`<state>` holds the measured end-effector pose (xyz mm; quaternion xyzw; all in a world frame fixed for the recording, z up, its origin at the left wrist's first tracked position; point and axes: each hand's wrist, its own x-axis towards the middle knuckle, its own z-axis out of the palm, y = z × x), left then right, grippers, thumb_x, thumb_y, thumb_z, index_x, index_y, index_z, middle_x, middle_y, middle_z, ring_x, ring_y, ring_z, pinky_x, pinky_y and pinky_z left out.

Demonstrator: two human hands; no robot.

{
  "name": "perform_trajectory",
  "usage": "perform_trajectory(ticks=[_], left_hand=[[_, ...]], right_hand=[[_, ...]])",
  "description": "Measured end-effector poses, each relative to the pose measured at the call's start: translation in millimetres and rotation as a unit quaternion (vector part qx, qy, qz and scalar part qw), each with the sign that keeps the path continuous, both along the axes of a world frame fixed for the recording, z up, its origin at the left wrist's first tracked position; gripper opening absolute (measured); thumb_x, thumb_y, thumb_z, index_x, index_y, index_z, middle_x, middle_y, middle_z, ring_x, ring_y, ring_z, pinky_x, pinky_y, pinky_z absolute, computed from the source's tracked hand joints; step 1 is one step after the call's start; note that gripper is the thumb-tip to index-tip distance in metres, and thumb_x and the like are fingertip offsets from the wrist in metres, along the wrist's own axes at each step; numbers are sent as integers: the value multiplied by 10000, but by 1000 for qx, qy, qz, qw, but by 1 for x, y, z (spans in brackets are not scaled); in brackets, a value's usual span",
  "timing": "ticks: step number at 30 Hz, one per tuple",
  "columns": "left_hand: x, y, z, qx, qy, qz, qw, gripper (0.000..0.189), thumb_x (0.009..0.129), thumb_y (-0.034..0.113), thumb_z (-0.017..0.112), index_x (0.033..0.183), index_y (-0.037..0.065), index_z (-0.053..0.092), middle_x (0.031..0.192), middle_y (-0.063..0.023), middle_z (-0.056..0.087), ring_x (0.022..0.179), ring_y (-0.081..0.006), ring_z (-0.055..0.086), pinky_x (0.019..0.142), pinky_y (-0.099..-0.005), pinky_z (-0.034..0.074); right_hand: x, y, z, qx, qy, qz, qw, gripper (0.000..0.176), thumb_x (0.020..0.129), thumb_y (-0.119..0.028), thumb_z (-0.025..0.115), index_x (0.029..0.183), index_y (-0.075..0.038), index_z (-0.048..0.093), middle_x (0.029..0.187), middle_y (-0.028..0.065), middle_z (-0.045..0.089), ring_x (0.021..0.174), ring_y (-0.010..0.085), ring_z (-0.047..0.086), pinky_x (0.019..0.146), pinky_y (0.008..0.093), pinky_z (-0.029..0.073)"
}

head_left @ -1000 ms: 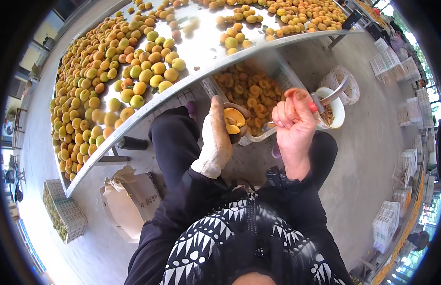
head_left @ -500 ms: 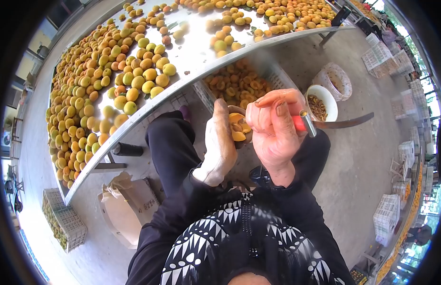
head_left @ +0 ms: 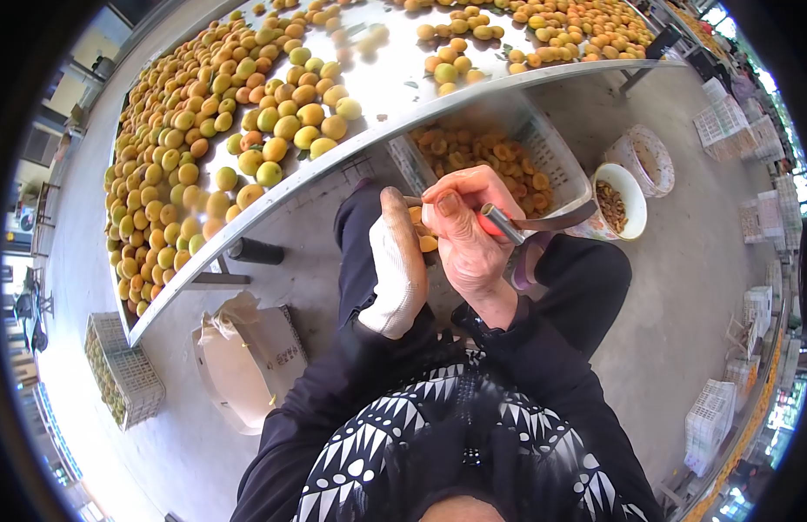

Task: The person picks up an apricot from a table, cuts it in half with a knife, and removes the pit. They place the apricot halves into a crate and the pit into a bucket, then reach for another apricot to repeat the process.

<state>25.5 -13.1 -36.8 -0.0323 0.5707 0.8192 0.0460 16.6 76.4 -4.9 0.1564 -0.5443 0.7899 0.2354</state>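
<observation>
Gleaming at eleven o'clock, the table bears apricots; crates line the floor at three. Left hand holds fruit, right hand a knife.

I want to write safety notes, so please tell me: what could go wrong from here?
The bare right hand might get cut, as the red-handled metal tool it holds has a curved blade jutting close by.

The partly hidden orange fruit could slip from the white-gloved left hand and miss the white plastic crate.
</observation>
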Motion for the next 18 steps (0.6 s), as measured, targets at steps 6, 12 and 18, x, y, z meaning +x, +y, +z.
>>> perform_trajectory(ticks=[6,12,18], left_hand=[[-2,-23,-6,-13,-35,54,998,489,1044,449,338,1106,27,578,968,-15,601,837,-83,553,704,-237,453],[-5,-38,-16,17,-114,96,989,474,1038,450,355,1061,35,583,879,-6,593,751,-73,548,598,-224,435],[-13,-44,-21,-40,-150,100,983,489,1026,447,387,854,41,600,702,7,556,538,-75,456,484,-235,357]], right_hand=[[-11,-28,-15,-23,-37,55,998,214,940,-176,635,916,19,552,650,-1,455,548,60,378,523,231,308],[-20,-47,-26,-79,-87,103,988,178,945,-147,618,895,7,544,596,-20,406,502,58,329,492,244,277],[-29,-52,-35,-223,-138,164,951,145,915,-110,653,872,1,571,577,-35,448,471,31,353,460,218,284]])
